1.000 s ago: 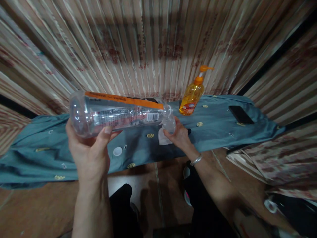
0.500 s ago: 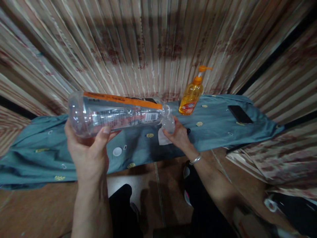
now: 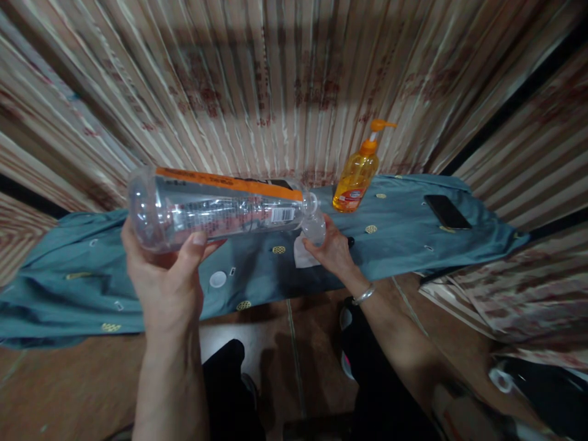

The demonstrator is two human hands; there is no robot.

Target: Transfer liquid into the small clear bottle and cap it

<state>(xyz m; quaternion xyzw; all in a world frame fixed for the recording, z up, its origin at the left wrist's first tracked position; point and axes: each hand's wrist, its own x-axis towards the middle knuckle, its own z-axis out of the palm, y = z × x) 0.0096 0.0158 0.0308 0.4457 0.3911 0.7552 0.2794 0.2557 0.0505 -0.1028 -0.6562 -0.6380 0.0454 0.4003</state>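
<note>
My left hand point(image 3: 168, 269) is wrapped round the base end of a large clear plastic bottle point(image 3: 220, 211) with an orange and dark label. The bottle lies nearly level in the air, its mouth pointing right and tipped slightly down. At that mouth, a small translucent bottle point(image 3: 314, 228) is held by my right hand point(image 3: 335, 248). The two necks meet or almost meet; I cannot tell whether liquid passes between them. Below the small bottle, a white tissue-like piece point(image 3: 303, 256) lies on the cloth.
A teal patterned cloth point(image 3: 395, 242) covers the narrow table. An orange pump bottle point(image 3: 356, 180) stands at the back, and a black phone point(image 3: 447, 212) lies to the right. A white round cap point(image 3: 218, 279) is near the front edge. Striped curtains point(image 3: 275, 92) hang behind.
Almost nothing differs. Both bottles stay mouth to mouth in my hands, and the view has shifted very slightly.
</note>
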